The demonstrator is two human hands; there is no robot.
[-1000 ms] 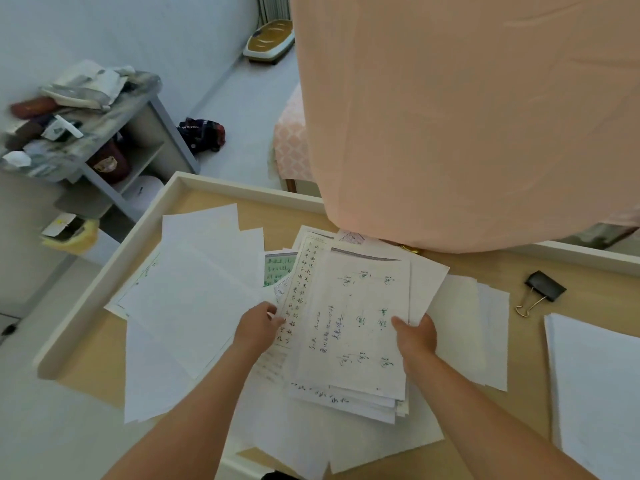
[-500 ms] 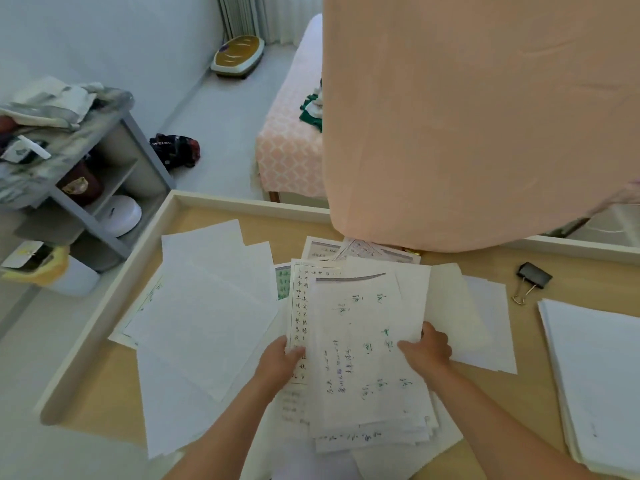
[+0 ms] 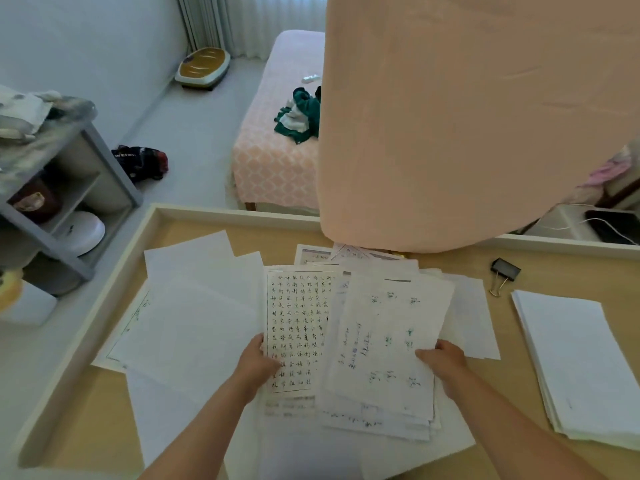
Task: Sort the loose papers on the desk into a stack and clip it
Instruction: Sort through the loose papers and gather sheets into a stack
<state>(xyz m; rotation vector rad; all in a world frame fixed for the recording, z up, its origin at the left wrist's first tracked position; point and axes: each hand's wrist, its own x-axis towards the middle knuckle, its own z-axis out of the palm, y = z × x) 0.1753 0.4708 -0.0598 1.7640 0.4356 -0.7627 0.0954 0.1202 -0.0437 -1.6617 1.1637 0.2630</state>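
A loose bundle of handwritten papers (image 3: 384,341) lies fanned in the middle of the wooden desk (image 3: 86,420). My left hand (image 3: 258,363) grips the bundle's left edge, thumb on a sheet of ruled script (image 3: 296,323). My right hand (image 3: 441,362) grips the right edge, thumb on the top sheet. Blank white sheets (image 3: 194,317) spread out to the left and under the bundle. A black binder clip (image 3: 504,273) lies at the back right of the desk, apart from both hands.
A neat stack of white paper (image 3: 578,362) sits at the desk's right. A peach cloth (image 3: 467,116) hangs over the desk's far edge. The desk has a raised pale rim (image 3: 104,296). A grey shelf (image 3: 52,188) stands left, a bed (image 3: 277,150) behind.
The top sheets have slid right, uncovering the ruled script page on the left. Both hands stay on the bundle's edges, now wider apart. The camera tilted up, showing more of the room.
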